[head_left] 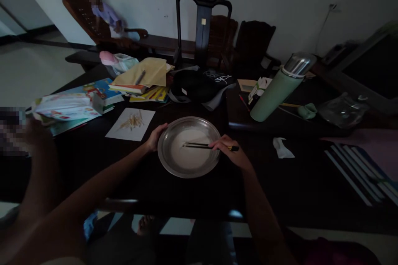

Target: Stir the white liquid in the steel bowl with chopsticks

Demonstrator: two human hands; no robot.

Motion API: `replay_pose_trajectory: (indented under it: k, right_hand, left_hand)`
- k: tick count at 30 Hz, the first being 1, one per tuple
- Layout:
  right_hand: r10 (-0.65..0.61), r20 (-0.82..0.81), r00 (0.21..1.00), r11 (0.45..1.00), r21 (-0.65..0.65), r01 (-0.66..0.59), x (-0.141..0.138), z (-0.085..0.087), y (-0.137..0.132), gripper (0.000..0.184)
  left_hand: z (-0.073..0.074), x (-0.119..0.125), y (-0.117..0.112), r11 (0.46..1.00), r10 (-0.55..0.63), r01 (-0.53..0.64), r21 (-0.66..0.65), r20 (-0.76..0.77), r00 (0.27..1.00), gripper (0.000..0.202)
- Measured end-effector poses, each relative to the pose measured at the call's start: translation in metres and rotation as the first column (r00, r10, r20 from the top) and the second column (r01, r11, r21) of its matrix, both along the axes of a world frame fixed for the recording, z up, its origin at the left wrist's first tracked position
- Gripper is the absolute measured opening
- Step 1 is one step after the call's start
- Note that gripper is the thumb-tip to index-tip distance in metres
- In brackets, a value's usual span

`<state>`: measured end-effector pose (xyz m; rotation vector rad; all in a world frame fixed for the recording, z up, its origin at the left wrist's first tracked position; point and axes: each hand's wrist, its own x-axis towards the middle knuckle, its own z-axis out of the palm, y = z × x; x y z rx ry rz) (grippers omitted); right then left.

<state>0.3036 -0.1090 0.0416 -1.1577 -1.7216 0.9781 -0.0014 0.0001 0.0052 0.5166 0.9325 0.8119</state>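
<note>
A round steel plate with pale liquid in it sits on the dark table in front of me. My left hand grips the plate's left rim, fingers curled round it. My right hand is closed on a pair of dark chopsticks, whose tips reach into the pale liquid near the plate's middle.
A white sheet with small sticks lies left of the plate. Books and papers are piled behind it. A green thermos leans at the right, near a crumpled tissue. Another person's arm is at the left; a chair stands behind.
</note>
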Motion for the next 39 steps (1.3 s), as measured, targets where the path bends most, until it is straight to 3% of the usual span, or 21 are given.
replay_pose_trajectory:
  k: [3,5,11,14,16,18,23,26,29,32,35,39]
  right_hand:
    - [-0.154,-0.056,0.987,0.987,0.032,0.155,0.01,-0.001,0.0,0.032]
    - [-0.167,-0.125,0.978,0.985,0.03,0.172,0.018,0.0,-0.001,0.038]
    - [0.043,-0.003,0.999,0.999,0.014,-0.043,0.005,-0.004,0.001,0.033]
    - [-0.078,-0.013,0.997,0.995,0.057,0.078,0.007,-0.01,0.003,0.031]
    - [-0.186,-0.103,0.977,0.976,0.092,0.196,0.016,-0.012,0.002,0.036]
    - [-0.2,-0.169,0.965,0.972,0.089,0.217,0.024,-0.013,0.001,0.041]
    - [-0.022,-0.061,0.998,0.997,0.078,0.027,0.016,-0.014,0.002,0.037]
    - [-0.103,-0.026,0.994,0.99,0.092,0.105,0.014,-0.015,0.004,0.032]
    - [-0.195,-0.146,0.97,0.971,0.109,0.211,0.02,-0.014,0.002,0.04]
    - [-0.129,-0.183,0.975,0.987,0.074,0.145,0.021,-0.012,-0.001,0.044]
    - [-0.042,-0.079,0.996,0.997,0.059,0.047,0.015,-0.012,0.001,0.037]
    - [-0.181,-0.123,0.976,0.976,0.099,0.193,0.017,-0.013,0.003,0.04]
  left_hand:
    - [-0.004,-0.002,0.0,1.0,-0.008,0.009,0.016,-0.028,1.0,0.035]
    - [-0.007,-0.004,0.0,0.999,-0.022,0.023,0.044,-0.023,0.999,0.037]
    - [-0.016,-0.006,0.003,0.99,-0.081,0.08,0.114,0.006,0.997,0.04]
    - [-0.019,-0.007,0.003,0.988,-0.077,0.074,0.132,0.017,0.997,0.039]
    - [-0.021,-0.007,0.003,0.99,-0.065,0.062,0.128,0.015,0.998,0.039]
    - [-0.022,-0.007,0.004,0.991,-0.056,0.054,0.126,0.01,0.998,0.039]
    - [-0.02,-0.004,0.002,0.985,-0.071,0.066,0.162,0.025,0.997,0.042]
    - [-0.018,-0.002,0.0,0.984,-0.072,0.066,0.166,0.032,0.997,0.043]
    - [-0.016,-0.002,-0.003,0.985,-0.067,0.063,0.158,0.02,0.998,0.044]
    - [-0.014,-0.002,-0.004,0.989,-0.037,0.038,0.146,-0.009,0.999,0.043]
    - [-0.011,-0.001,-0.006,0.993,-0.019,0.021,0.119,-0.021,1.0,0.043]
    - [-0.009,0.0,-0.007,0.991,-0.029,0.027,0.131,0.015,0.999,0.043]
